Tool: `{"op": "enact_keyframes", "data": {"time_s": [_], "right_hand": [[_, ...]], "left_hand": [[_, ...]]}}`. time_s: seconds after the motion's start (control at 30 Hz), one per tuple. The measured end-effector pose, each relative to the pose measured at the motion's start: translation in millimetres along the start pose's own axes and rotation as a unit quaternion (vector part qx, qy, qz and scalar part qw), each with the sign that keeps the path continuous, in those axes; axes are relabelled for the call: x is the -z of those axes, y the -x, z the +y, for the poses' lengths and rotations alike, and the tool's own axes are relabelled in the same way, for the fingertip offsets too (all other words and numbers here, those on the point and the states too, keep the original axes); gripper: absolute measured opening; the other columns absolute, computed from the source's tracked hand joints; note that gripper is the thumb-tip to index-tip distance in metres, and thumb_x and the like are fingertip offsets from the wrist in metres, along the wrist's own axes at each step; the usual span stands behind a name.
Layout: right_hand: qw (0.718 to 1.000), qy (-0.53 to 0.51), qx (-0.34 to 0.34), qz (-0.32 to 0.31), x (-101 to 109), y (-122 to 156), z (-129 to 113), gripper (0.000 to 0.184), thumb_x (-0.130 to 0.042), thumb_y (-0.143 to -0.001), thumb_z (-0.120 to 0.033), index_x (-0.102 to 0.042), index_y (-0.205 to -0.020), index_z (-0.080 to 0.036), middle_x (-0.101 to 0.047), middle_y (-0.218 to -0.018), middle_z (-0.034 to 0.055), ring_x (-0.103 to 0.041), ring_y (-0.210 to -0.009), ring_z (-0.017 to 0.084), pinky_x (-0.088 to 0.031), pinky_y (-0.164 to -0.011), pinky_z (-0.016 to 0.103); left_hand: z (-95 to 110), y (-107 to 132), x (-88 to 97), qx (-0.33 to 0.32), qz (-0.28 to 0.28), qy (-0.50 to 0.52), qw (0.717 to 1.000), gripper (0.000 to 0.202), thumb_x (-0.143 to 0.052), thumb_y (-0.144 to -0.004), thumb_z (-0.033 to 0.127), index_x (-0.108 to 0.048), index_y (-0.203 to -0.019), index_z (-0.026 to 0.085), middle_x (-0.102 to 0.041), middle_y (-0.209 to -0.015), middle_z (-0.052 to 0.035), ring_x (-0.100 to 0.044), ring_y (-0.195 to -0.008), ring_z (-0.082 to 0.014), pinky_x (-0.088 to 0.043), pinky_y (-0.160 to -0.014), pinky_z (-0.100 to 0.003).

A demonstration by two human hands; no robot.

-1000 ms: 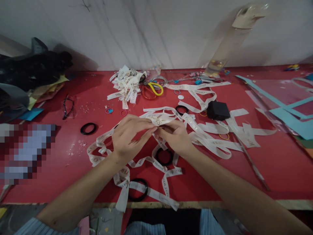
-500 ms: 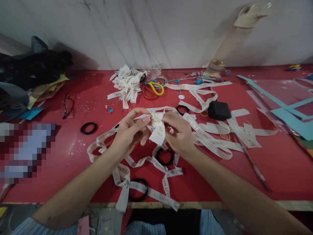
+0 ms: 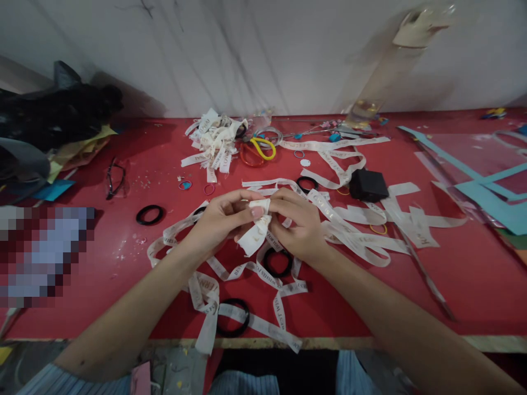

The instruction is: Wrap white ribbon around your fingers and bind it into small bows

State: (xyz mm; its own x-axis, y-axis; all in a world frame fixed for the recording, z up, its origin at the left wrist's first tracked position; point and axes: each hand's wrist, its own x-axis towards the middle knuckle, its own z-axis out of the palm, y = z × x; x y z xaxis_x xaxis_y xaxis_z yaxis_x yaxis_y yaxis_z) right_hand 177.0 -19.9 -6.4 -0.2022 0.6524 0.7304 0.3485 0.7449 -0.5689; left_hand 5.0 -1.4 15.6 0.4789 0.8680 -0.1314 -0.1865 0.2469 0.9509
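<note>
Over the middle of the red table, my left hand (image 3: 224, 219) and my right hand (image 3: 297, 224) meet on a piece of white printed ribbon (image 3: 254, 235). My left thumb presses on it, and my right fingers pinch its upper part. The ribbon is folded or bunched between the fingertips, with a wide tail hanging down to the left. Long printed ribbon strips (image 3: 263, 277) lie loosely on the table below and around my hands. One black ring (image 3: 278, 263) lies under the ribbon just below my hands, and another black ring (image 3: 233, 318) is closer to the table's front edge.
Behind my hands lie a heap of ribbon pieces (image 3: 218, 140) and yellow-handled scissors (image 3: 263, 149). A black box (image 3: 368, 185) stands to the right on ribbon. Glasses (image 3: 115, 178) and a black ring (image 3: 149, 215) lie left. Light-blue paper strips (image 3: 494, 203) lie far right.
My left thumb has moved right onto the ribbon, and my hands have come closer together. The ribbon's hanging tail has swung down and to the left.
</note>
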Motion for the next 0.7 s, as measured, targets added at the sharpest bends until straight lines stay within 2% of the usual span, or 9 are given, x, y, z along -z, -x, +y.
{"op": "enact_keyframes", "data": {"time_s": [0.13, 0.23, 0.33, 0.53, 0.7], "right_hand": [[0.999, -0.038, -0.028, -0.020, 0.0, 1.8, -4.6, 0.026, -0.053, -0.080, -0.001, -0.060, -0.094, -0.022, -0.059, -0.080, 0.0006, -0.056, -0.071, 0.013, -0.048, -0.066, 0.027], [0.996, -0.054, -0.069, -0.012, -0.7, 5.2, -6.7, 0.033, -0.057, -0.077, 0.000, -0.055, -0.100, -0.023, -0.058, -0.081, -0.0017, -0.056, -0.067, 0.011, -0.048, -0.062, 0.023], [0.991, -0.082, -0.102, 0.013, -1.3, 7.8, -6.2, 0.036, -0.059, -0.076, 0.000, -0.052, -0.102, -0.024, -0.057, -0.084, -0.0024, -0.058, -0.069, 0.010, -0.048, -0.062, 0.022], [0.979, -0.141, -0.139, 0.051, -1.4, 4.2, -7.9, 0.023, -0.057, -0.080, -0.004, -0.052, -0.092, -0.022, -0.056, -0.078, -0.0029, -0.056, -0.068, 0.010, -0.049, -0.063, 0.023], [0.976, -0.159, -0.139, 0.058, 0.7, 0.0, -9.3, 0.017, -0.055, -0.081, -0.005, -0.054, -0.086, -0.021, -0.057, -0.081, -0.0004, -0.058, -0.076, 0.013, -0.050, -0.071, 0.027]], "left_hand": [[1.3, 0.0, 0.0, -0.002, 0.014, 0.027, 1.000, 0.021, -0.084, -0.073, 0.028, -0.073, -0.088, 0.018, -0.067, -0.071, 0.0027, -0.059, -0.058, -0.0036, -0.045, -0.054, -0.011], [1.9, -0.5, 0.4, -0.007, 0.018, 0.047, 0.999, 0.017, -0.084, -0.072, 0.026, -0.072, -0.079, 0.016, -0.070, -0.073, 0.0016, -0.062, -0.064, -0.0050, -0.049, -0.062, -0.012], [2.0, -1.7, 0.4, -0.014, 0.034, 0.042, 0.998, 0.019, -0.085, -0.071, 0.026, -0.070, -0.073, 0.014, -0.069, -0.069, 0.0019, -0.059, -0.059, -0.0041, -0.046, -0.059, -0.013], [3.6, -2.0, -3.3, -0.003, 0.042, 0.054, 0.998, 0.024, -0.085, -0.070, 0.029, -0.066, -0.070, 0.015, -0.062, -0.058, 0.0043, -0.048, -0.045, -0.0026, -0.039, -0.047, -0.014], [4.2, 0.1, -3.8, -0.036, 0.035, -0.017, 0.999, 0.024, -0.083, -0.072, 0.032, -0.066, -0.075, 0.015, -0.063, -0.065, 0.0025, -0.052, -0.053, -0.0047, -0.038, -0.049, -0.015]]}}
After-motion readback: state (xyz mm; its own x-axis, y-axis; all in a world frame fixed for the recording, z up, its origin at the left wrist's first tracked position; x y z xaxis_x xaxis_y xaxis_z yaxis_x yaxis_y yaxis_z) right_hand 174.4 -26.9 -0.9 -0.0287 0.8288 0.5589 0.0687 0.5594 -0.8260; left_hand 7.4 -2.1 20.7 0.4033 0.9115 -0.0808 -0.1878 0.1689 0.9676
